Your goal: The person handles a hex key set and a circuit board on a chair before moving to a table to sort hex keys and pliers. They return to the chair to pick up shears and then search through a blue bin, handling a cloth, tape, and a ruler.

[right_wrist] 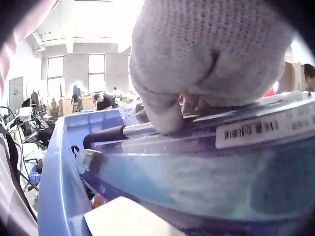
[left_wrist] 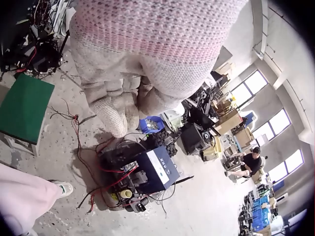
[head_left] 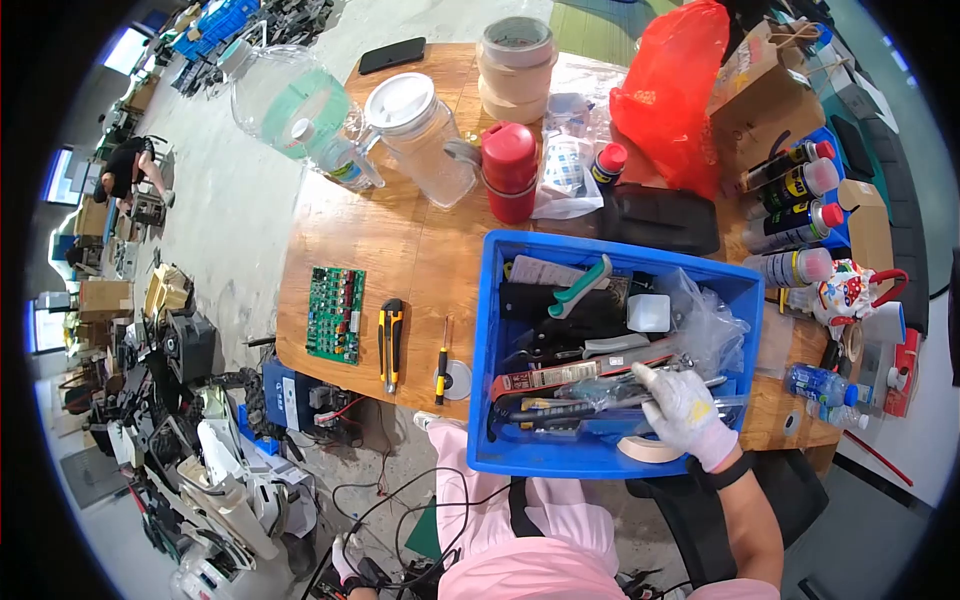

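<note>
My right hand, in a white knit glove, reaches into a blue plastic bin of tools. Its fingertips are down among the tools and packets near a red-and-white packaged strip. In the right wrist view the fingers meet the upper edge of a blue package with a barcode label; I cannot tell whether they pinch anything. Below that hand lies a roll of masking tape. A green-handled tool rests farther back. My gloved left hand hangs low beside my leg, fingers loosely bent, holding nothing.
Left of the bin lie a green circuit board, a utility knife and a screwdriver. Behind it stand a red cup, a clear jar and a red bag. Spray cans line the right side.
</note>
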`<state>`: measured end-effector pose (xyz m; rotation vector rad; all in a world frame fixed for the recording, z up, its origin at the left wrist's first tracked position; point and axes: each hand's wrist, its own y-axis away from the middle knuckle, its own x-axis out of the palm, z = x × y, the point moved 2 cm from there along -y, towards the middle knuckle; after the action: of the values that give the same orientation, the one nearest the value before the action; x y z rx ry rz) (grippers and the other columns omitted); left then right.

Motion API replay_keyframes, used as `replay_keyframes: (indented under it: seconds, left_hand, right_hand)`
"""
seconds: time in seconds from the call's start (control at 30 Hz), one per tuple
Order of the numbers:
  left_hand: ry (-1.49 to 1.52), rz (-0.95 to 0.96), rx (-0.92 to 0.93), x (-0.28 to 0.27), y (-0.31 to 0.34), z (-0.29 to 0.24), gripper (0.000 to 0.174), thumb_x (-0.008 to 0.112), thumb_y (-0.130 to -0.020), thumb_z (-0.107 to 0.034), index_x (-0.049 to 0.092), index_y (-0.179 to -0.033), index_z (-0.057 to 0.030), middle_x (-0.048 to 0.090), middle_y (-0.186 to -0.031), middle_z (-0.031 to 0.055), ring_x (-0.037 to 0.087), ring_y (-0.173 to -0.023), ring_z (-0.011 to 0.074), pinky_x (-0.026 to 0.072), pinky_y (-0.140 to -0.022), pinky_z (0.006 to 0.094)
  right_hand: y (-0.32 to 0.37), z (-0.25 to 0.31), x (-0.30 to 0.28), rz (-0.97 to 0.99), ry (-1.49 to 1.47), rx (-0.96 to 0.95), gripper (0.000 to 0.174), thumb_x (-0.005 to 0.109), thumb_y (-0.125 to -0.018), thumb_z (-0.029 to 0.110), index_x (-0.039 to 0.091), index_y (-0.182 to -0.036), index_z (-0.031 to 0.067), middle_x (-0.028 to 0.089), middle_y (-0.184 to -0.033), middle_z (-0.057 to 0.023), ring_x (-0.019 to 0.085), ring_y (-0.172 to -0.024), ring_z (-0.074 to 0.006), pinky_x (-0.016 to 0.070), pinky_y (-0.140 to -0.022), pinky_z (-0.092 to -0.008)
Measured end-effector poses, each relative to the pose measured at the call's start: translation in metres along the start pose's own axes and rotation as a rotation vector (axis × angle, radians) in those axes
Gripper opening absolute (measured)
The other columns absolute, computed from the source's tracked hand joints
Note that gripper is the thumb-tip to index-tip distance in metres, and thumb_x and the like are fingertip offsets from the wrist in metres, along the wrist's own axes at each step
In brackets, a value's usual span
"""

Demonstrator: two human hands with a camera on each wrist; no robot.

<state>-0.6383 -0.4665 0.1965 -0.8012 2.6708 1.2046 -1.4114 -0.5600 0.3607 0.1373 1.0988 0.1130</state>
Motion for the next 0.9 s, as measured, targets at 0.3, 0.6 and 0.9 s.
replay_keyframes:
  seconds: [0.3,0.6,0.9]
  left_hand:
    - [0.330,-0.123,-0.158,0.027,0.049,-0.010,0.024,0.056,-0.086,-0.021,0.056,-0.102,-0.0025,0.060,-0.091,0.0081,0.057,-0.080,0.0185,0.0500,-0.069,0.0293]
    - [0.177,-0.200,-0.265,0.081,0.104,-0.033,0.030,0.051,-0.087,-0.036,0.057,-0.097,-0.0080,0.060,-0.090,0.0062,0.055,-0.076,0.0200,0.0450,-0.068,0.0318]
    - [0.243,-0.165,-0.312,0.042,0.107,0.005,0.037,0.054,-0.083,-0.036,0.055,-0.107,-0.0069,0.055,-0.094,0.0052,0.052,-0.088,0.0210,0.0415,-0.076,0.0312]
  right_hand:
    - [-0.082,0.038,-0.015,0.124,0.115,-0.221,0.048,0.061,-0.072,0.023,0.050,-0.115,0.0035,0.051,-0.115,-0.0158,0.044,-0.114,-0.0330,0.0313,-0.099,-0.0444]
    - [-0.158,0.067,0.082,0.522,0.433,-0.388,0.039,0.069,-0.063,0.025,0.059,-0.096,0.0062,0.061,-0.090,-0.0100,0.060,-0.084,-0.0271,0.0429,-0.073,-0.0372]
    - [-0.089,0.075,0.047,0.408,0.434,-0.357,0.007,0.054,-0.071,0.015,0.056,-0.075,0.0099,0.053,-0.076,-0.0066,0.053,-0.078,-0.0219,0.0407,-0.063,-0.0337]
